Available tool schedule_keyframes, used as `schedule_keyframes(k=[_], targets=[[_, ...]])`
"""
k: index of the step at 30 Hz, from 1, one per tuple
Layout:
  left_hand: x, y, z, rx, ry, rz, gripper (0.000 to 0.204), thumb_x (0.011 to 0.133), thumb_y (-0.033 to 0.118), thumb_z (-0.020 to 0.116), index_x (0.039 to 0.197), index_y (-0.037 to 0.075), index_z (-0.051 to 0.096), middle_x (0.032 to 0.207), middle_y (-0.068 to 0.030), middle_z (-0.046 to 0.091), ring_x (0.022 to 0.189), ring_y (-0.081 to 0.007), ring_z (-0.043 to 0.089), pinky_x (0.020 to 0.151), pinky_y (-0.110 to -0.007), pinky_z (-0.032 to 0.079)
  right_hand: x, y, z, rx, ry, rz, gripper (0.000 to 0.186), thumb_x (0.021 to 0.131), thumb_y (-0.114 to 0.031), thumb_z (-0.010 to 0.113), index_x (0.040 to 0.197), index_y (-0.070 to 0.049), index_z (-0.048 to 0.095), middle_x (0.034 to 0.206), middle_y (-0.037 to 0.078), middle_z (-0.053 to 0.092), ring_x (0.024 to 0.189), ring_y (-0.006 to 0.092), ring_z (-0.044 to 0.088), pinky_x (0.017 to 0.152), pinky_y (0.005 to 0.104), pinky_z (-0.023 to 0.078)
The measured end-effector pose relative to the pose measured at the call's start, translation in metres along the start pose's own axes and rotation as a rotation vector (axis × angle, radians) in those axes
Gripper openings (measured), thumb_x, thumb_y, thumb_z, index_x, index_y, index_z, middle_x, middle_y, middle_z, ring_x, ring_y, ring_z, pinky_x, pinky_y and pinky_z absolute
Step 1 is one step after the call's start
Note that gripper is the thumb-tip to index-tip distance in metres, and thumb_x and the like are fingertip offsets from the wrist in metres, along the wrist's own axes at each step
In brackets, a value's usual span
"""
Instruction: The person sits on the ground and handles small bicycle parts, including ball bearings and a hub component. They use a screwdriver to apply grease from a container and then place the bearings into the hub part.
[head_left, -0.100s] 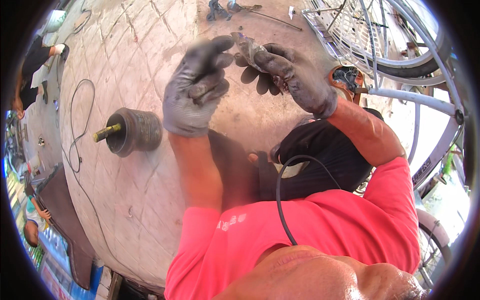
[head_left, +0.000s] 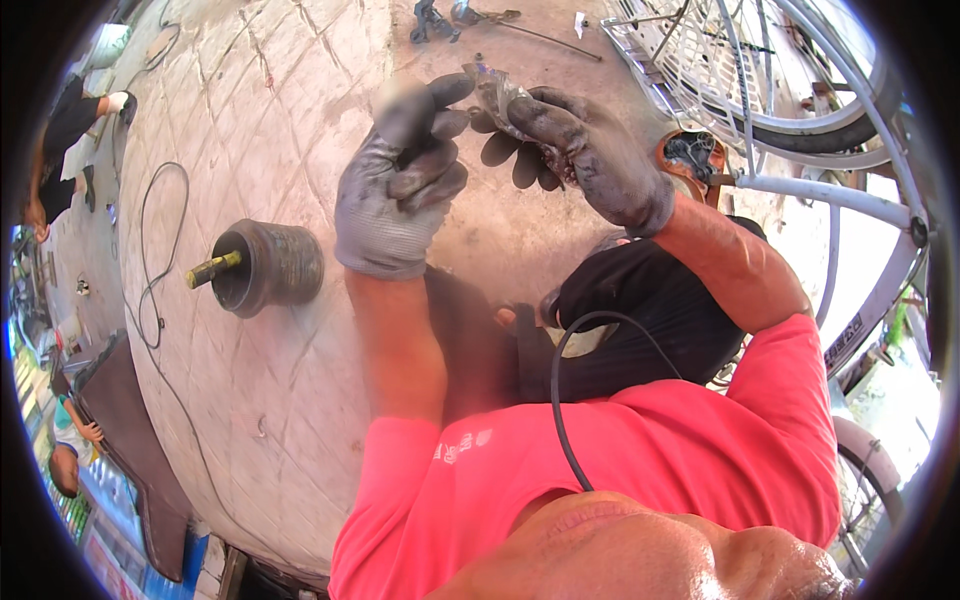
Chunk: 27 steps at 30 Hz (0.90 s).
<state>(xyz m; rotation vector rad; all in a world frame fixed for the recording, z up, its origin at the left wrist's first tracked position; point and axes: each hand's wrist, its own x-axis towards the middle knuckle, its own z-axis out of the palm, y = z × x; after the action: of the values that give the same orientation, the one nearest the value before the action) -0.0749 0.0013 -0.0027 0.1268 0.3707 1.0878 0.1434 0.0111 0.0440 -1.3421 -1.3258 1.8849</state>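
1. Floor [head_left: 280, 130]: pale, marked with diamond lines to the left of the left fingers, smooth directly below both sets of fingers.
2. Bicycle [head_left: 850, 201]: stood to the right of the right fingers, with its wheels only partly in view.
3. Brown panel [head_left: 125, 420]: was located far to the left of the left fingers and nearer the body.
4. Black trousers [head_left: 650, 310]: covered the wearer's bent leg, nearer the body than the right fingers.
5. Dark cylindrical container [head_left: 285, 265]: sat to the left of the left fingers, well apart from them. Its mouth faced away from the hands; a yellow handle [head_left: 215, 268] projected from it.
6. Left hand [head_left: 400, 190]: wore a grey glove. Its index finger was extended and its other fingers were half curled. Whether the fingertip touched the packet could not be told; the thumb area was blurred.
7. Right hand [head_left: 600, 150]: wore a stained dark glove. Its thumb and index finger pinched the packet; the remaining fingers fanned out behind.
8. Orange container [head_left: 722, 156]: held dark material, to the right of the right fingers.
9. Thin rod [head_left: 550, 40]: lay on the floor beyond the right fingers.
10. Crumpled clear packet [head_left: 492, 92]: was gripped in the right fingers, its free end just beside the left index fingertip.
11. White scrap [head_left: 579, 24]: lay beyond the rod, as seen from the right fingers.
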Motion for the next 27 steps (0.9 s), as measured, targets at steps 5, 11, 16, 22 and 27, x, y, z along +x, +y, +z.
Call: schedule_keyframes(k=[5, 11, 16, 22, 27], targets=[[0.008, -0.017, 0.008, 0.448, 0.241, 0.176, 0.043, 0.11, 0.017, 0.043, 0.141, -0.011, 0.05, 0.113, -0.0221, 0.072, 0.051, -0.0042, 0.042, 0.049, -0.02, 0.036, 0.0, -0.002, -0.001, -0.005, 0.053, 0.067, 0.061, 0.103, -0.057, 0.052, 0.118, 0.001, 0.068, 0.102, 0.007, 0.073, 0.08, 0.0116, 0.062, 0.069, 0.0265, 0.048], [0.008, -0.015, 0.017, 0.565, 0.186, 0.322, 0.041, 0.105, 0.014, 0.055, 0.139, -0.008, 0.053, 0.116, -0.0259, 0.072, 0.059, -0.0087, 0.058, 0.052, -0.02, 0.041, 0.0, -0.006, -0.002, -0.008, 0.088, 0.06, 0.06, 0.103, -0.056, 0.053, 0.118, 0.001, 0.069, 0.101, 0.007, 0.074, 0.077, 0.0113, 0.061, 0.068, 0.0261, 0.049], [0.003, -0.014, 0.018, 0.574, 0.286, 0.307, 0.036, 0.105, 0.012, 0.057, 0.136, -0.007, 0.057, 0.114, -0.0247, 0.073, 0.065, -0.0121, 0.065, 0.051, -0.021, 0.042, 0.0, -0.006, -0.003, -0.034, 0.083, 0.052, 0.061, 0.103, -0.057, 0.054, 0.118, 0.001, 0.069, 0.1, 0.008, 0.074, 0.079, 0.0111, 0.062, 0.067, 0.0264, 0.049], [0.011, -0.016, 0.005, 0.349, 0.332, 0.33, 0.037, 0.104, 0.014, 0.059, 0.134, -0.008, 0.058, 0.118, -0.0249, 0.07, 0.079, -0.0159, 0.065, 0.058, -0.024, 0.047, 0.001, 0.0, -0.006, -0.044, 0.083, 0.006, 0.065, 0.102, -0.06, 0.054, 0.12, 0.001, 0.068, 0.1, 0.008, 0.074, 0.079, 0.0113, 0.063, 0.068, 0.026, 0.049], [0.008, -0.01, -0.002, 0.225, 0.075, 0.276, 0.044, 0.1, 0.009, 0.061, 0.138, -0.013, 0.053, 0.123, -0.0272, 0.066, 0.094, -0.0246, 0.07, 0.072, -0.028, 0.057, 0.003, 0.0, -0.006, -0.055, 0.083, 0.023, 0.061, 0.105, -0.056, 0.047, 0.129, -0.004, 0.067, 0.104, 0.004, 0.072, 0.077, 0.0072, 0.059, 0.068, 0.0225, 0.047]])
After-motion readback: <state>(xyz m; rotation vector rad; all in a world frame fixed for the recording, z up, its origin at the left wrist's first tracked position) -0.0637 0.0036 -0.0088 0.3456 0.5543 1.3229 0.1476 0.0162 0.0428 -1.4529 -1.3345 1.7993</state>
